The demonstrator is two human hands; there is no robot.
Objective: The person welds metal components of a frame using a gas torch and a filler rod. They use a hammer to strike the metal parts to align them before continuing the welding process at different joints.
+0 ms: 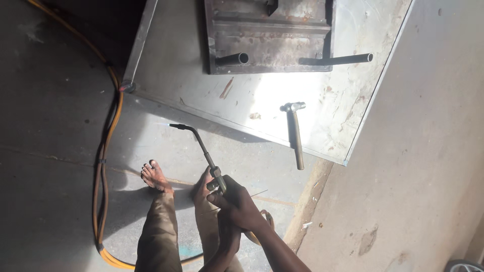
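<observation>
Torch (199, 146) work of this kind goes best, I judge, with a steady grip low on the handle, the bent tip pointed away from the bare feet and from the hose, and the valve turned in small amounts. It sits at the centre of the frame, a slim dark tube running from the hands up and to the left, ending in a curved nozzle with a faint bluish flame at its mouth, over the concrete floor (60, 100) just below the sheet's edge.

The right hand (239, 206) is closed around the handle near the valve body, fingers curled tight. The left hand (228, 236) lies under and behind it, mostly hidden; it looks closed at the handle's base, but I cannot tell for certain what it holds.

Both feet (155, 176) stand bare on the floor just left of the hands. An orange and dark hose (103, 161) snakes down the left side of the frame. A large steel sheet (262, 100) fills the upper middle, with a hammer (295, 133) lying near its lower edge, a rusty welded frame (269, 35) at top centre, and a pipe (348, 59) jutting to its right.
</observation>
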